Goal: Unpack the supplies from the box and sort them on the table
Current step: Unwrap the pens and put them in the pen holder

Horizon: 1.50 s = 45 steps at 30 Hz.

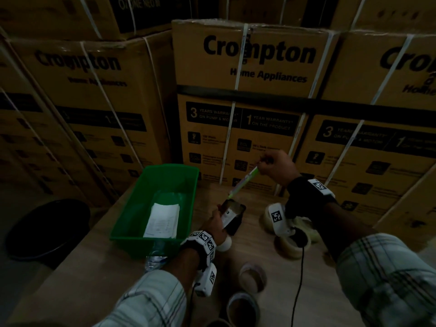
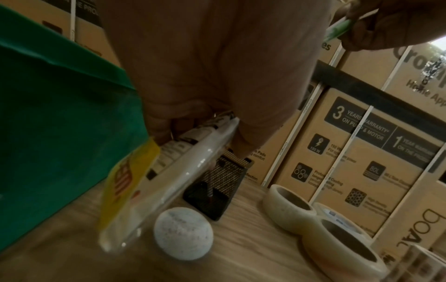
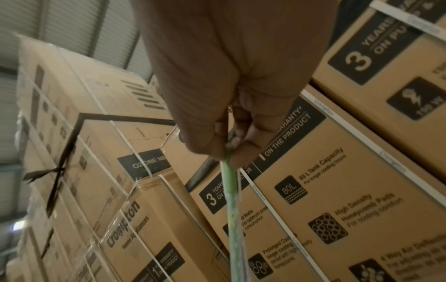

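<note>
green plastic bin (image 1: 165, 175), printed paper inside, left of left-hand fingers | left hand (image 1: 213, 224) gripping clear packet (image 2: 169, 183), yellow label unreadable | right hand (image 1: 274, 165) pinching slim green pen (image 1: 243, 182) | cardboard cartons (image 1: 247, 90) behind fingers: "Crompton Home Appliances", "3 YEARS WARRANTY"

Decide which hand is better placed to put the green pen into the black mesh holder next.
Right, probably: the right hand already pinches the green pen above the black mesh holder, while the left hand holds a plastic packet.
</note>
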Motion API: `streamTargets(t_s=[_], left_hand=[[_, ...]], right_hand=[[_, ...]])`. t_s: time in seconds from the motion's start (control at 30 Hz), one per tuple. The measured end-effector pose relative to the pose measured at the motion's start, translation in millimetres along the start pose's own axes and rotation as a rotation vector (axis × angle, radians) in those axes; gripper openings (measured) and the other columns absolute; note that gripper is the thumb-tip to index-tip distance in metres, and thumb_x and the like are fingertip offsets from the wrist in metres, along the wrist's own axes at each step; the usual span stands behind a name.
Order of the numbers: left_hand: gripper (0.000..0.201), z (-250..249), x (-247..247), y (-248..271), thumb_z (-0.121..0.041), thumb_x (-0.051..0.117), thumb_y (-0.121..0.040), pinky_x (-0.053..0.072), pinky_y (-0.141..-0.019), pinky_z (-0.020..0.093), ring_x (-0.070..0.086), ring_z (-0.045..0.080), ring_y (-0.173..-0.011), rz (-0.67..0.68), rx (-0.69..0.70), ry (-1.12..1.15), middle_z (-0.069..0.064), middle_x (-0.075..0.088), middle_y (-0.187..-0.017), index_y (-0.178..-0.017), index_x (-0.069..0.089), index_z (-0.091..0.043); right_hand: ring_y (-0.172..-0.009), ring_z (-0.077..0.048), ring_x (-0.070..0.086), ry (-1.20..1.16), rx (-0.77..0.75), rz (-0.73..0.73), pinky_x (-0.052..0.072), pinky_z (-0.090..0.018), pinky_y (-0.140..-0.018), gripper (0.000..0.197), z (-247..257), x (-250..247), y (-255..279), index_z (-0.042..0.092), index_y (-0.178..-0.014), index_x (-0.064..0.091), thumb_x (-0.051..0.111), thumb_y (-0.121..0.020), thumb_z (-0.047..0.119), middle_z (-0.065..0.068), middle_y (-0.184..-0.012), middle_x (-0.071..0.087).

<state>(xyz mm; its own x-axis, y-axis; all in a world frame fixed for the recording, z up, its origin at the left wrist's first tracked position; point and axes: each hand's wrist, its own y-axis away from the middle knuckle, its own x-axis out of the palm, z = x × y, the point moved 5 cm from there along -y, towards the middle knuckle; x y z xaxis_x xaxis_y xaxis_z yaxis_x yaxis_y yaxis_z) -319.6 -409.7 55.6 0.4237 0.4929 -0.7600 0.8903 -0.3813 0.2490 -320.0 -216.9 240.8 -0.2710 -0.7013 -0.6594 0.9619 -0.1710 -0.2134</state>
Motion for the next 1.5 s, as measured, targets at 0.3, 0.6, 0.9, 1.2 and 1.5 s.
streamTargets(t_s=[0.3,0.6,0.9,1.2,1.5], left_hand=[[0.067,27.4,12.2,4.1,-0.014,0.054,-0.089,0.044,-0.103,0.038,0.052,0.033,-0.123,0.070,-0.057,-0.025,0.020,0.047,-0.139,-0.147,0.020,-0.007],[0.064,32.4,3.3,-2.1,-0.018,0.055,-0.090,0.040,-0.105,0.034,0.046,0.031,-0.131,0.017,-0.053,0.055,0.013,0.039,-0.147,-0.146,0.025,-0.013],[0.054,33.1,-0.6,2.9,-0.018,0.056,-0.090,0.044,-0.097,0.035,0.053,0.033,-0.122,0.009,-0.066,0.029,0.017,0.048,-0.138,-0.137,0.031,-0.009],[0.067,-0.4,9.9,-1.7,-0.020,0.059,-0.087,0.045,-0.102,0.043,0.054,0.033,-0.121,0.049,-0.076,0.014,0.017,0.051,-0.135,-0.143,0.024,-0.011],[0.052,-60.5,6.2,-1.8,-0.030,0.065,-0.083,0.054,-0.075,0.038,0.065,0.032,-0.092,-0.093,0.089,-0.160,0.012,0.062,-0.112,-0.123,0.035,-0.017]], right_hand=[[-0.076,-0.028,0.059,0.160,0.096,-0.108,0.049,-0.038,-0.066,0.012,-24.1,23.1,-1.5,0.002,-0.083,0.065,0.054,-0.083,0.006,-0.013,-0.081,0.065],[-0.084,-0.028,0.058,0.263,0.213,0.083,0.034,-0.020,-0.060,0.015,-50.8,78.3,6.0,0.007,-0.093,0.067,0.053,-0.087,0.008,-0.012,-0.091,0.064],[-0.117,-0.031,0.055,0.282,0.328,0.166,0.045,-0.033,-0.093,0.030,-104.4,110.0,13.9,0.009,-0.120,0.061,0.053,-0.091,0.011,-0.014,-0.127,0.060],[-0.077,-0.023,0.061,0.055,-0.119,-0.124,0.050,-0.035,-0.067,0.013,-37.9,63.7,23.3,0.007,-0.092,0.064,0.053,-0.085,0.006,-0.009,-0.088,0.066],[-0.101,-0.031,0.062,0.347,0.112,0.221,0.048,-0.032,-0.080,0.025,-77.3,66.5,43.3,0.004,-0.104,0.065,0.047,-0.086,0.002,-0.017,-0.109,0.067]])
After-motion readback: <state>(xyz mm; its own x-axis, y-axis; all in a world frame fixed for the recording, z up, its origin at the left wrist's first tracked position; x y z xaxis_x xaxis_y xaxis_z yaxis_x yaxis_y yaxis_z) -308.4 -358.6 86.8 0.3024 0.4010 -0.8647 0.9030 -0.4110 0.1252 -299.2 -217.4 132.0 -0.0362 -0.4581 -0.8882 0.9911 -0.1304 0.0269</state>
